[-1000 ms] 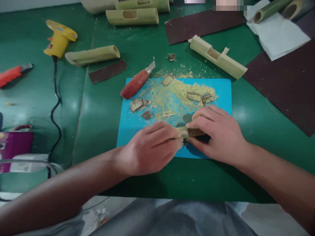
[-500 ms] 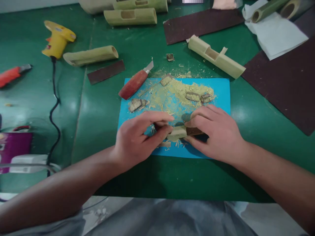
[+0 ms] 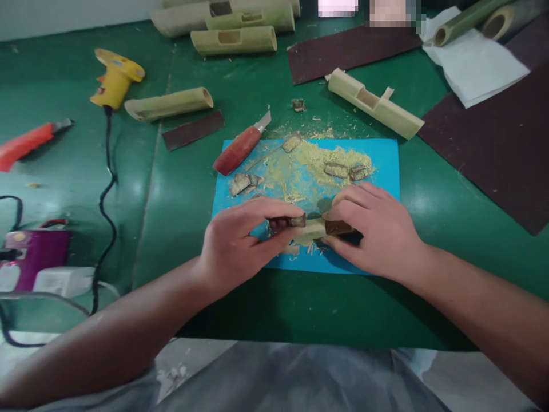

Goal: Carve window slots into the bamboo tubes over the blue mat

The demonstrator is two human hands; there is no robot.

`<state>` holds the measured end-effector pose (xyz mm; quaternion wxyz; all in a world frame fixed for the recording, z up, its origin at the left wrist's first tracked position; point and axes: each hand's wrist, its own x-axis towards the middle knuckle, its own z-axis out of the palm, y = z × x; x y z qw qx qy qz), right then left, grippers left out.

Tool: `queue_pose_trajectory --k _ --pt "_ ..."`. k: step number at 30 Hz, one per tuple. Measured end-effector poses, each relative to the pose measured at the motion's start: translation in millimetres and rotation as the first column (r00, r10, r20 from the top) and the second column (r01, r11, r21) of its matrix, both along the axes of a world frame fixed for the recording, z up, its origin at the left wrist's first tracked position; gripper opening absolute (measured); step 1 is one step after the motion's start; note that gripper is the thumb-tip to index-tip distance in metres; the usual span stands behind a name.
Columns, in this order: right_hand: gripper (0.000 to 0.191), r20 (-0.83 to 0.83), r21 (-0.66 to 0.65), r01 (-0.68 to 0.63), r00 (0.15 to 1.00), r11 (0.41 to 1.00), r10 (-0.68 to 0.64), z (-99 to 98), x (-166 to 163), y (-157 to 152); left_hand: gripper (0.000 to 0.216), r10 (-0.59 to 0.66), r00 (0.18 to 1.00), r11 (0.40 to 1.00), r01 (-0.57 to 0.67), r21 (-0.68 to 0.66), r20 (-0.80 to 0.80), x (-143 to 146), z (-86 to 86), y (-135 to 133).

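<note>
My left hand [image 3: 244, 237] is closed, pinching a small dark folded piece, like sandpaper, [image 3: 298, 220] between thumb and forefinger. It sits at the left end of a short pale bamboo piece [image 3: 314, 229]. My right hand [image 3: 375, 232] grips that bamboo piece from the right, fingertips on its upper edge and thumb below. Under the right fingers a brown flat patch [image 3: 337, 227] shows against the bamboo; how it is joined is hidden. Both hands rest over a blue sheet [image 3: 386, 154] strewn with bamboo shavings [image 3: 313, 163] and small sandpaper scraps [image 3: 337, 169].
A red-handled knife [image 3: 240, 150] lies across the sheet's upper left corner. Beyond are a notched bamboo tube [image 3: 390, 114], another bamboo tube [image 3: 171, 104] and dark sandpaper sheets [image 3: 493, 149]. At left lie a yellow corded glue gun [image 3: 115, 77], an orange-handled tool [image 3: 28, 146] and a purple box [image 3: 47, 257].
The dark folded piece has come into sight at my left fingertips. My right hand keeps its grip on the bamboo. The whole view has shifted slightly.
</note>
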<state>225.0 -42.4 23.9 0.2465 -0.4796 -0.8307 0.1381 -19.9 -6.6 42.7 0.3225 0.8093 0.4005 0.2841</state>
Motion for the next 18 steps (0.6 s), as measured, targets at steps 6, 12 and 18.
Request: queue_pose_trajectory --k 6,12,18 --pt "0.016 0.020 -0.015 0.003 1.000 1.000 -0.003 -0.6 0 0 0.014 -0.125 0.992 0.972 0.128 0.196 -0.028 4 5.1 4" --pt "0.015 -0.001 -0.017 0.017 1.000 1.000 -0.017 -1.4 0 1 0.014 -0.111 0.988 0.930 0.142 0.340 -0.108 11 6.0 7" --pt "0.018 -0.030 -0.009 0.038 0.999 0.999 -0.038 -4.2 -2 0 0.014 0.030 0.998 0.971 -0.017 0.237 -0.050 30 23.1 12"
